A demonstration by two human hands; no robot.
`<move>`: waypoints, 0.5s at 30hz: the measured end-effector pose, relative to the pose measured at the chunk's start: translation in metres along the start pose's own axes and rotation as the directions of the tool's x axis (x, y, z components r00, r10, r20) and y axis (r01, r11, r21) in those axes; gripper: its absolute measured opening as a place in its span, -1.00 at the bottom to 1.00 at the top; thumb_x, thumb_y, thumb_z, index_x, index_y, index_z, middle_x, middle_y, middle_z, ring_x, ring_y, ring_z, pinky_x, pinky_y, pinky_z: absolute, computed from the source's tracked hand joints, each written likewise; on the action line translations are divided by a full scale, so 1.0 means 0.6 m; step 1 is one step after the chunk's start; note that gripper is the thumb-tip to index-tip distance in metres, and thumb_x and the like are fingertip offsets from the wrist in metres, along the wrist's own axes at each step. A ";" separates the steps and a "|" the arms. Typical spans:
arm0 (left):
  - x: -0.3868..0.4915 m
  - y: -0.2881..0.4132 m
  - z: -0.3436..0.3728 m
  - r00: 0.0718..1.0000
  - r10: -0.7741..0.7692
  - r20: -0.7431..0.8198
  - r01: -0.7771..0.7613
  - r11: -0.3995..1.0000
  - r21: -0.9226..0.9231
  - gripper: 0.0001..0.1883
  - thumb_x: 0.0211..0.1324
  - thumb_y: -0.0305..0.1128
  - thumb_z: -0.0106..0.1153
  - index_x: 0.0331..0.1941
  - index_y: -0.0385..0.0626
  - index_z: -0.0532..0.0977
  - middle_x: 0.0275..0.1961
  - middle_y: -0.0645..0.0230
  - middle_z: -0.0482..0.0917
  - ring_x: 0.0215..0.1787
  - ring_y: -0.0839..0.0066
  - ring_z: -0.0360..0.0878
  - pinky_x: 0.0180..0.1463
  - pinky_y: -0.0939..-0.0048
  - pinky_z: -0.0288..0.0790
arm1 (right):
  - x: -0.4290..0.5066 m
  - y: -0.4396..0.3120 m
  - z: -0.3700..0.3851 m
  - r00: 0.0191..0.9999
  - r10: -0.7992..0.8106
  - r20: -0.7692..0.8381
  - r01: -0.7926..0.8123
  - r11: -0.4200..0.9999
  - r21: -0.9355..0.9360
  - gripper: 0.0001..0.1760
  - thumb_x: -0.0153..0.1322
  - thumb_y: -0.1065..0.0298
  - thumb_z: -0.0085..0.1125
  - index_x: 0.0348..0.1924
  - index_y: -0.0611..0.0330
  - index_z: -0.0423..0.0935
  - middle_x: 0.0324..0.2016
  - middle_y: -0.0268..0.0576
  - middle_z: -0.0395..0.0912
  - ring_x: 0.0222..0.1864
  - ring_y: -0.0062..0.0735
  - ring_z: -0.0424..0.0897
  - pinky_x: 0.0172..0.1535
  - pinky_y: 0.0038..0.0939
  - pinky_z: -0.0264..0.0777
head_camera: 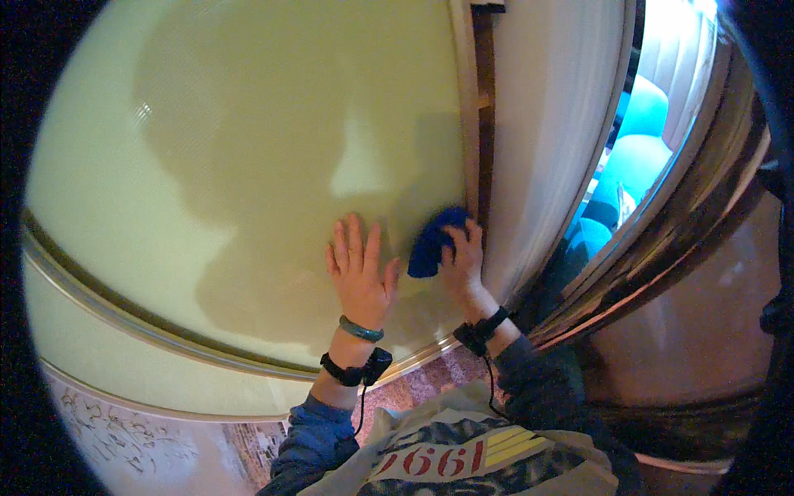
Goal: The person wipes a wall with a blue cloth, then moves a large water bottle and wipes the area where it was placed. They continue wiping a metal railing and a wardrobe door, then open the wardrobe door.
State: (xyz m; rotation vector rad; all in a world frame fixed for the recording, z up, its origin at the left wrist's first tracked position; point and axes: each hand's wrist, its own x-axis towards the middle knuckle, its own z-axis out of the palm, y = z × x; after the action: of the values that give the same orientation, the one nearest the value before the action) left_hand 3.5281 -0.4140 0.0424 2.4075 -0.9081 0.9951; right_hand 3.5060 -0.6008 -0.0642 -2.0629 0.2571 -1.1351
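My left hand [361,279] lies flat on a broad pale yellow-green panel [273,266], palm down and fingers apart, holding nothing. To its right, my right hand [464,257] presses a dark blue cloth [431,248] against the same panel, close to its right-hand edge. The fingers are bent over the cloth and cover part of its right side. A green bangle [361,329] circles my left wrist, and a black strap with a small device sits on each forearm.
A narrow dark gap [483,149] runs along the panel's right edge, beside a pale upright surface [546,124]. Further right, a bright opening shows turquoise chairs [636,161]. Metal trim [173,341] borders the panel below. Reddish patterned flooring [428,381] lies near my body.
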 end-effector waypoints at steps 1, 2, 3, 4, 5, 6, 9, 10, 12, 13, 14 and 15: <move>-0.003 -0.013 -0.019 1.000 -0.017 -0.018 0.017 1.000 -0.012 -0.38 0.32 -0.02 0.04 0.38 -0.01 0.29 0.53 -0.13 0.03 0.57 -0.20 -0.14 0.48 -0.23 -0.19 | 0.032 -0.025 -0.005 0.998 -0.050 -0.025 0.051 0.998 0.032 -0.53 0.29 0.55 0.20 0.09 0.09 0.55 0.20 0.21 0.31 0.25 0.23 0.32 0.33 -0.03 0.22; -0.001 -0.022 -0.034 0.999 -0.026 -0.038 0.024 0.999 -0.041 -0.37 0.31 -0.01 0.05 0.38 0.00 0.30 0.54 -0.13 0.02 0.57 -0.21 -0.15 0.48 -0.24 -0.19 | 0.072 -0.054 -0.018 0.993 -0.098 -0.062 0.101 0.994 0.046 -0.50 0.29 0.55 0.20 0.11 0.08 0.54 0.21 0.20 0.33 0.27 0.23 0.31 0.34 -0.03 0.22; -0.005 -0.027 -0.031 0.989 -0.077 -0.126 0.080 0.997 0.021 -0.36 0.30 -0.02 0.06 0.39 -0.01 0.28 0.54 -0.14 -0.01 0.57 -0.23 -0.17 0.47 -0.27 -0.19 | 0.119 -0.069 -0.020 0.980 -0.164 -0.116 0.169 0.985 0.034 -0.52 0.30 0.54 0.19 0.10 0.09 0.54 0.20 0.20 0.33 0.27 0.21 0.30 0.34 -0.02 0.20; 0.001 -0.033 -0.034 0.974 -0.114 -0.197 0.122 0.992 0.031 -0.35 0.29 -0.03 0.07 0.40 -0.02 0.26 0.55 -0.14 -0.04 0.57 -0.25 -0.20 0.46 -0.29 -0.19 | 0.166 -0.093 -0.042 0.953 -0.225 -0.204 0.237 0.971 0.035 -0.55 0.32 0.50 0.17 0.10 0.09 0.53 0.20 0.17 0.35 0.27 0.18 0.29 0.36 -0.01 0.16; 0.001 -0.046 -0.043 0.951 -0.155 -0.267 0.176 0.983 0.054 -0.33 0.29 -0.04 0.08 0.41 -0.03 0.24 0.55 -0.15 -0.07 0.57 -0.26 -0.22 0.46 -0.31 -0.20 | 0.213 -0.131 -0.059 0.923 -0.291 -0.250 0.277 0.957 -0.091 -0.57 0.35 0.47 0.16 0.10 0.09 0.53 0.20 0.12 0.36 0.27 0.16 0.28 0.36 0.01 0.11; 0.005 -0.056 -0.050 0.938 -0.180 -0.295 0.203 0.978 0.049 -0.32 0.29 -0.04 0.08 0.42 -0.05 0.21 0.56 -0.16 -0.10 0.57 -0.27 -0.25 0.45 -0.33 -0.20 | 0.250 -0.162 -0.072 0.863 -0.374 -0.340 0.350 0.927 -0.132 -0.59 0.38 0.44 0.14 0.11 0.09 0.52 0.21 0.08 0.36 0.28 0.15 0.26 0.36 0.02 0.09; -0.002 -0.090 -0.079 0.913 -0.237 -0.334 0.267 0.962 0.048 -0.27 0.30 -0.05 0.07 0.45 -0.12 0.13 0.56 -0.20 -0.17 0.57 -0.30 -0.30 0.44 -0.36 -0.21 | 0.295 -0.270 -0.049 0.769 -0.431 -0.472 0.398 0.901 -0.175 -0.60 0.39 0.47 0.16 0.11 0.18 0.49 0.21 0.15 0.35 0.29 0.18 0.27 0.35 0.03 0.11; -0.013 -0.098 -0.086 0.914 -0.245 -0.323 0.277 0.959 0.056 -0.26 0.31 -0.06 0.07 0.46 -0.14 0.11 0.56 -0.22 -0.18 0.57 -0.30 -0.30 0.44 -0.36 -0.21 | 0.280 -0.294 -0.029 0.793 -0.461 -0.398 0.431 0.887 -0.167 -0.57 0.38 0.43 0.15 0.13 0.15 0.47 0.22 0.13 0.34 0.28 0.19 0.26 0.32 0.07 0.12; -0.034 -0.117 -0.095 0.903 -0.267 -0.336 0.297 0.954 0.042 -0.24 0.30 -0.05 0.07 0.46 -0.16 0.09 0.55 -0.24 -0.18 0.57 -0.30 -0.30 0.45 -0.36 -0.22 | 0.219 -0.329 0.014 0.793 -0.572 -0.209 0.554 0.821 -0.139 -0.53 0.33 0.38 0.17 0.12 0.09 0.49 0.23 0.05 0.35 0.26 0.15 0.28 0.22 0.11 0.20; -0.031 -0.118 -0.098 0.896 -0.267 -0.355 0.285 0.959 -0.001 -0.23 0.30 -0.04 0.07 0.46 -0.16 0.09 0.55 -0.24 -0.17 0.57 -0.30 -0.30 0.45 -0.36 -0.22 | 0.189 -0.321 0.041 0.735 -0.670 -0.104 0.643 0.737 -0.208 -0.49 0.25 0.34 0.29 0.09 0.01 0.51 0.16 0.05 0.38 0.23 0.18 0.32 0.22 0.12 0.20; -0.027 -0.117 -0.100 0.888 -0.267 -0.375 0.272 0.961 -0.043 -0.22 0.29 -0.03 0.08 0.46 -0.17 0.09 0.55 -0.24 -0.16 0.57 -0.30 -0.29 0.45 -0.35 -0.22 | 0.162 -0.300 0.058 0.615 -0.787 -0.042 0.765 0.608 -0.212 -0.50 0.20 0.30 0.31 0.04 -0.03 0.55 0.15 0.00 0.40 0.22 0.15 0.34 0.18 0.12 0.25; -0.031 -0.128 -0.108 0.886 -0.265 -0.379 0.279 0.960 -0.020 -0.22 0.28 -0.03 0.08 0.46 -0.15 0.10 0.55 -0.24 -0.16 0.57 -0.30 -0.29 0.46 -0.34 -0.22 | 0.142 -0.293 0.068 0.600 -0.800 -0.002 0.777 0.583 -0.238 -0.51 0.20 0.29 0.31 0.03 -0.04 0.56 0.15 0.00 0.40 0.22 0.15 0.34 0.18 0.13 0.25</move>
State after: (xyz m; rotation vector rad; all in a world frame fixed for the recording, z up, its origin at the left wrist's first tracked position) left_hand 3.5398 -0.3151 0.0653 2.1766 -0.4041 1.3073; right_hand 3.5576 -0.4996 0.0999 -2.3722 -0.6137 -1.8148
